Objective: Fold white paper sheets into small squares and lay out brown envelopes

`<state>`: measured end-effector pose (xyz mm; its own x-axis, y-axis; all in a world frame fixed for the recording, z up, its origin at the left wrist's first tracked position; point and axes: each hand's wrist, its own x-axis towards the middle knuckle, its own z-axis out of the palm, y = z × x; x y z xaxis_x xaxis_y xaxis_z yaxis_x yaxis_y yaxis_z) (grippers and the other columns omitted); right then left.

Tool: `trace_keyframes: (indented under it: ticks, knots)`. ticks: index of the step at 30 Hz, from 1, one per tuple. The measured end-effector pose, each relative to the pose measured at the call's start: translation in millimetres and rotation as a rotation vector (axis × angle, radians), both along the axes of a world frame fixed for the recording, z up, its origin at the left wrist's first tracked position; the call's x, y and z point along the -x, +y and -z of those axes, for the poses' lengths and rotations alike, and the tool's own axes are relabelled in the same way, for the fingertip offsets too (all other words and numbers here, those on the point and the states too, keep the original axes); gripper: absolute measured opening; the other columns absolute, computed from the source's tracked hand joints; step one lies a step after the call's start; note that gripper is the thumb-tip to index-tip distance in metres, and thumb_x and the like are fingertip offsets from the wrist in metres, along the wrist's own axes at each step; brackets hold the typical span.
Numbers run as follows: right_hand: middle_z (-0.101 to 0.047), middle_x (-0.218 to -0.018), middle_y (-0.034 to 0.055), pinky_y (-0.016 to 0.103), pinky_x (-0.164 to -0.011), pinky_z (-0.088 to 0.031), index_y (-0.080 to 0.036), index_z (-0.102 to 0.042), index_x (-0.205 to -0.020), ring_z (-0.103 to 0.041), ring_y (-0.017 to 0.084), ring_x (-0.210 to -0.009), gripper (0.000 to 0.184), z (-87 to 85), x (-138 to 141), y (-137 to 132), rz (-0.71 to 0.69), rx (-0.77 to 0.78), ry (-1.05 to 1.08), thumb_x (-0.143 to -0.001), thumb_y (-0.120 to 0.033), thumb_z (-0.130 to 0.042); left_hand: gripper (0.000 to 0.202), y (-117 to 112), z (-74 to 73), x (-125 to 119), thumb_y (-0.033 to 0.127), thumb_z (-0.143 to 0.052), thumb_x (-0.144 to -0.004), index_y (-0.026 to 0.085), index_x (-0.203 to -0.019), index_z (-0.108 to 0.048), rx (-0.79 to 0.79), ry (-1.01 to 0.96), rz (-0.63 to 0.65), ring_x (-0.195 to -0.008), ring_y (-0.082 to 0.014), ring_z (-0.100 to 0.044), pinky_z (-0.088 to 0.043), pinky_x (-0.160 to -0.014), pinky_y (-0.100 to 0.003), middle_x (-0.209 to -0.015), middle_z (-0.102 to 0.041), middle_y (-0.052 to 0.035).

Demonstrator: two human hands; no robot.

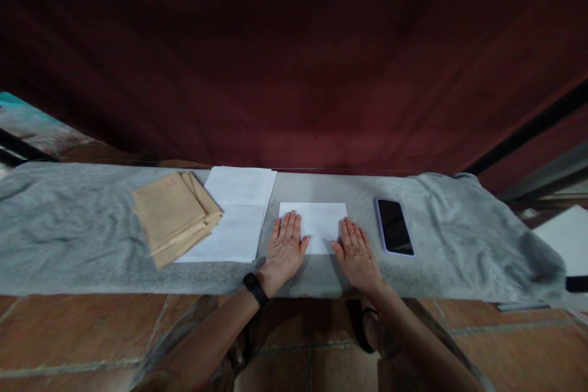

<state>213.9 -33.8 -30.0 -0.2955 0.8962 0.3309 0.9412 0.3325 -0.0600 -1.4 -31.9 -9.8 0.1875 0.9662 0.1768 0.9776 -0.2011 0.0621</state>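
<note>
A white sheet of paper (320,223), apparently folded to a smaller size, lies flat before me on the grey cloth. My left hand (285,248) rests palm down over its left edge, fingers stretched forward. Over the right edge lies my right hand (358,251), also flat with fingers extended and the thumb pointing inward. Neither hand grips anything. Left of my left hand is a stack of larger white sheets (243,214). Several brown paper envelopes (169,208) lie in a loose pile, partly covering that stack.
A smartphone (395,226) in a pale purple case lies right of my right hand. The grey cloth (459,245) covers the narrow surface and is wrinkled at both ends. A dark red curtain (294,73) hangs behind it. Below is a tiled floor (92,331).
</note>
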Motion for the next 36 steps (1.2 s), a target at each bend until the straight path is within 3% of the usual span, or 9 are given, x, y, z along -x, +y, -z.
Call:
trace_keyframes:
  ticks: [3,6,12,18,25,28,31,34,36]
  knots:
    - [-0.045,-0.152,0.0206,0.050,-0.118,-0.029,-0.003,-0.043,-0.148,-0.040,0.032,-0.142,0.062,-3.0,-4,4,0.036,0.025,0.010,-0.106,-0.045,-0.026,0.061,-1,-2.1,-4,0.041,-0.029,-0.103,0.003,-0.150,-0.035,-0.018,-0.011,-0.014,-0.151,-0.0274,-0.025,-0.021,-0.125,-0.049,-0.158,-0.036,-0.0200]
    - [-0.046,-0.151,0.0199,0.052,-0.119,-0.027,-0.003,-0.046,-0.146,-0.039,0.033,-0.143,0.062,-7.6,0,11,0.058,0.047,0.062,-0.107,-0.045,-0.022,0.059,0,-2.8,-16,0.038,-0.030,-0.103,0.004,-0.150,-0.035,-0.035,-0.054,0.062,-0.151,-0.0260,-0.025,-0.023,-0.124,-0.047,-0.159,-0.035,-0.0183]
    - [-0.040,-0.157,0.0130,0.047,-0.119,-0.032,-0.011,-0.038,-0.152,-0.031,0.024,-0.148,0.058,-14.8,25,27,-0.099,0.146,0.185,-0.107,-0.040,-0.018,0.054,1,3.3,-38,0.033,-0.032,-0.102,0.005,-0.148,-0.037,-0.041,-0.118,0.154,-0.150,-0.0263,-0.028,-0.028,-0.123,-0.049,-0.156,-0.040,-0.0185]
    - [-0.044,-0.154,0.0122,0.044,-0.122,-0.028,-0.010,-0.047,-0.147,-0.033,0.021,-0.147,0.054,-14.0,42,40,-0.204,0.191,0.180,-0.107,-0.037,-0.021,0.055,0,6.6,-36,0.027,-0.032,-0.100,0.004,-0.149,-0.033,-0.063,-0.129,0.199,-0.148,-0.0279,-0.031,-0.031,-0.121,-0.050,-0.155,-0.040,-0.0208]
    - [-0.040,-0.157,0.0090,0.045,-0.123,-0.024,-0.014,-0.045,-0.149,-0.032,0.022,-0.148,0.053,-16.4,48,54,-0.229,0.234,0.138,-0.107,-0.037,-0.022,0.057,-8,8.8,-32,0.027,-0.037,-0.097,-0.001,-0.147,-0.035,-0.016,-0.115,0.247,-0.147,-0.0289,-0.034,-0.031,-0.120,-0.051,-0.152,-0.043,-0.0251]
    - [-0.040,-0.157,0.0074,0.044,-0.123,-0.022,-0.015,-0.044,-0.149,-0.032,0.022,-0.148,0.053,-18.8,51,59,-0.220,0.262,0.131,-0.107,-0.038,-0.020,0.056,-12,3.7,-31,0.030,-0.038,-0.098,0.000,-0.146,-0.038,0.016,-0.130,0.266,-0.146,-0.0286,-0.037,-0.032,-0.120,-0.050,-0.151,-0.045,-0.0250]
    - [-0.039,-0.157,0.0088,0.044,-0.123,-0.022,-0.013,-0.043,-0.150,-0.031,0.023,-0.148,0.054,-18.8,54,62,-0.186,0.258,0.115,-0.107,-0.038,-0.020,0.049,-10,-7.6,-26,0.028,-0.035,-0.100,0.008,-0.143,-0.045,0.036,-0.198,0.278,-0.141,-0.0245,-0.044,-0.034,-0.119,-0.048,-0.147,-0.053,-0.0184]
    - [-0.039,-0.158,0.0095,0.045,-0.122,-0.023,-0.014,-0.043,-0.150,-0.032,0.024,-0.148,0.054,-16.7,56,63,-0.161,0.239,0.098,-0.108,-0.038,-0.021,0.041,0,-18.9,-20,0.023,-0.033,-0.100,0.014,-0.131,-0.057,0.046,-0.283,0.190,-0.129,-0.0206,-0.056,-0.041,-0.114,-0.041,-0.134,-0.064,-0.0122]
    - [-0.039,-0.158,0.0087,0.046,-0.122,-0.023,-0.015,-0.044,-0.150,-0.032,0.024,-0.148,0.053,-15.1,57,62,-0.156,0.223,0.091,-0.108,-0.037,-0.020,0.040,9,-21.9,-17,0.023,-0.033,-0.100,0.013,-0.130,-0.058,0.024,-0.296,0.104,-0.128,-0.0217,-0.056,-0.041,-0.114,-0.041,-0.136,-0.063,-0.0129]
